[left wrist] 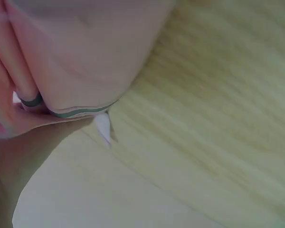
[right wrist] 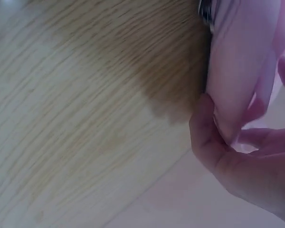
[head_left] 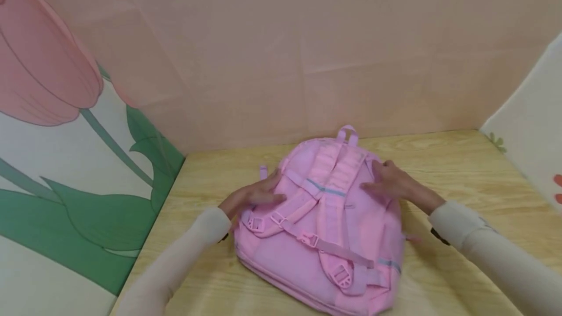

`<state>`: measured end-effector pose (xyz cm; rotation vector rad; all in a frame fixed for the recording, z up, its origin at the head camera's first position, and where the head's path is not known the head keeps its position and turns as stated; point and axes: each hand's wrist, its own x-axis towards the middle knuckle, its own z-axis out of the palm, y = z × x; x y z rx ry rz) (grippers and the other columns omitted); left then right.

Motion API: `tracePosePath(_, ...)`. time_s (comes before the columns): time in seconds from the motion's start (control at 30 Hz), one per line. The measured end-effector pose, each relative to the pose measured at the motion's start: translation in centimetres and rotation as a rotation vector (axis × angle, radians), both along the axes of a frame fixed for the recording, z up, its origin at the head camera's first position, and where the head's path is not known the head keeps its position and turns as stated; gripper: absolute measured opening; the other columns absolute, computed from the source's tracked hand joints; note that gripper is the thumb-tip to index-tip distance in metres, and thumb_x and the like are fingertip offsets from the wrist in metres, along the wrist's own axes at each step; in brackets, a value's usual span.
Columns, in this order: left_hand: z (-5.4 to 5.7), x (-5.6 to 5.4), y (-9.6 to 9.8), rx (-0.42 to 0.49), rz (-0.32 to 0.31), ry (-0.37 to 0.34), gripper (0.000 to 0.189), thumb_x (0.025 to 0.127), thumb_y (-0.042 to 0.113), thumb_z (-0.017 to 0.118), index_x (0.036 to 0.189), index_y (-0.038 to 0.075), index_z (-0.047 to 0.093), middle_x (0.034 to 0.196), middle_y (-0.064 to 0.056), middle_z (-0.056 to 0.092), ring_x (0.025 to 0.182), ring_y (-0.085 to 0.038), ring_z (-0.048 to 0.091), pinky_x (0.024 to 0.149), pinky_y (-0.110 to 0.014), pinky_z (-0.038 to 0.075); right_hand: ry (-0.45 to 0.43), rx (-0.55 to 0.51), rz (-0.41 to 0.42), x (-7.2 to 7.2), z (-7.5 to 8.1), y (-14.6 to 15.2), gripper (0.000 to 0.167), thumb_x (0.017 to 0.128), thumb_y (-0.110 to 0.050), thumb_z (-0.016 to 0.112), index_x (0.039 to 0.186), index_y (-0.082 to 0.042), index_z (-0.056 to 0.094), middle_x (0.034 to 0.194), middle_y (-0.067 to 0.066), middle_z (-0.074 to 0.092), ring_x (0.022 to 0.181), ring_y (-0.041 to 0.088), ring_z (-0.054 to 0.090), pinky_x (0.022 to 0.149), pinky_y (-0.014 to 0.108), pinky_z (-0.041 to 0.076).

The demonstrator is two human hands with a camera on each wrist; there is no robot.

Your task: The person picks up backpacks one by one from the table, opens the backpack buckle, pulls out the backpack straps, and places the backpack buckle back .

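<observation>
- A pink backpack lies in the lower middle of the frame, with its back side up and a little tilted toward lower right
- On it, two shoulder straps run down from the top and spread apart; a thin cross strap with a pink buckle lies over them, and a handle loop stands at the upper end
- The right hand is at the upper right edge of the backpack; in the right wrist view its fingers and thumb are bent around this edge and grasp it
- The left hand touches the left side, the thumb stretched over the back panel; whether its other fingers grasp, I cannot tell
- Both arms wear pale sleeves
- Under the backpack is a wood-patterned table
- Behind, a beige-pink sheet fills the upper middle; a panel with a tulip picture stands at the left
</observation>
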<state>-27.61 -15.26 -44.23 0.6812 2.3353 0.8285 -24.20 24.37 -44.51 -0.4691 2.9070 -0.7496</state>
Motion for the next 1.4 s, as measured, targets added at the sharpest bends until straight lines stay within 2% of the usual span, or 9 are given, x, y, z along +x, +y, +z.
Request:
tracePosePath(0.07, 0.0, 0.7, 0.4, -0.006, -0.007, 0.026, 0.092, 0.101, 0.034, 0.054, 0.156, 0.004, -0.014, 0.164, -0.016, -0.019, 0.152, -0.033, -0.013, 0.125, -0.048, -0.003, 0.024, 0.005, 0.001, -0.6, -0.5, 0.0, 0.075, 0.090, -0.046, 0.071, 0.131, 0.010, 0.042, 0.110, 0.040, 0.053, 0.100, 0.048, 0.054, 0.075, 0.059, 0.054)
tracePosePath(0.2, 0.1, 2.1, 1.2, -0.098, -0.020, 0.091, 0.090, 0.102, 0.034, 0.051, 0.156, 0.003, -0.014, 0.162, -0.021, -0.020, 0.152, -0.035, -0.011, 0.126, -0.046, 0.000, 0.065, 0.027, 0.021, -1.9, -1.1, -0.1, 0.081, 0.089, -0.044, 0.072, 0.138, 0.011, 0.038, 0.119, 0.043, 0.051, 0.112, 0.055, 0.049, 0.089, 0.067, 0.049)
tracePosePath(0.33, 0.3, 3.2, 1.9, -0.162, -0.009, 0.078, 0.086, 0.104, 0.033, 0.048, 0.157, 0.004, -0.013, 0.160, -0.025, -0.022, 0.151, -0.039, -0.012, 0.126, -0.050, 0.000, 0.077, 0.059, 0.055, -3.1, -1.0, -0.1, 0.084, 0.090, -0.042, 0.071, 0.142, 0.012, 0.034, 0.129, 0.047, 0.043, 0.117, 0.060, 0.048, 0.095, 0.071, 0.045)
tracePosePath(0.43, 0.6, 3.7, 2.4, -0.204, 0.004, 0.047, 0.085, 0.105, 0.033, 0.047, 0.156, 0.004, -0.015, 0.158, -0.026, -0.025, 0.150, -0.042, -0.013, 0.125, -0.052, -0.002, 0.090, 0.054, 0.082, -3.9, -0.9, -0.1, 0.080, 0.089, -0.038, 0.073, 0.139, 0.012, 0.036, 0.128, 0.048, 0.042, 0.116, 0.061, 0.048, 0.097, 0.070, 0.044)
tracePosePath(0.8, 1.3, 4.3, 4.2, -0.344, -0.001, 0.018, 0.089, 0.103, 0.036, 0.050, 0.156, 0.005, -0.015, 0.159, -0.027, -0.021, 0.150, -0.045, -0.001, 0.125, -0.052, 0.007, 0.099, 0.020, 0.125, -5.2, -1.1, 0.5, 0.072, 0.087, -0.029, 0.076, 0.132, 0.014, 0.039, 0.123, 0.047, 0.047, 0.120, 0.061, 0.044, 0.101, 0.071, 0.040)
tracePosePath(1.1, 1.5, 4.4, 4.0, -0.329, 0.004, 0.017, 0.088, 0.103, 0.038, 0.050, 0.158, 0.006, -0.011, 0.160, -0.026, -0.020, 0.151, -0.042, -0.001, 0.126, -0.051, 0.006, 0.065, 0.041, 0.116, -5.4, -0.8, 0.5, 0.078, 0.090, -0.029, 0.073, 0.142, 0.013, 0.033, 0.131, 0.047, 0.045, 0.125, 0.062, 0.039, 0.106, 0.071, 0.035)
tracePosePath(1.2, 1.5, 4.4, 3.9, -0.308, 0.027, 0.016, 0.085, 0.103, 0.038, 0.049, 0.158, 0.008, -0.009, 0.160, -0.026, -0.019, 0.150, -0.043, -0.001, 0.125, -0.052, 0.006, 0.076, 0.069, 0.112, -4.8, -0.1, 0.6, 0.075, 0.091, -0.025, 0.071, 0.141, 0.016, 0.033, 0.132, 0.048, 0.042, 0.125, 0.061, 0.039, 0.106, 0.070, 0.036)
tracePosePath(1.3, 1.6, 4.9, 4.1, -0.334, 0.065, 0.136, 0.073, 0.105, 0.036, 0.045, 0.160, 0.007, 0.006, 0.162, -0.027, -0.008, 0.150, -0.046, 0.007, 0.124, -0.058, 0.008, 0.103, 0.090, 0.107, -3.5, 1.6, 0.4, 0.073, 0.091, -0.022, 0.070, 0.140, 0.019, 0.033, 0.133, 0.049, 0.039, 0.124, 0.062, 0.041, 0.105, 0.069, 0.038)
tracePosePath(1.4, 2.1, 5.7, 5.0, -0.330, 0.123, 0.346, 0.058, 0.106, 0.030, 0.042, 0.157, 0.006, 0.026, 0.164, -0.025, 0.009, 0.150, -0.045, 0.014, 0.121, -0.065, 0.008, 0.141, 0.099, 0.130, -1.5, 3.7, -0.1, 0.071, 0.093, -0.021, 0.069, 0.140, 0.020, 0.036, 0.137, 0.047, 0.039, 0.126, 0.062, 0.041, 0.106, 0.069, 0.037)
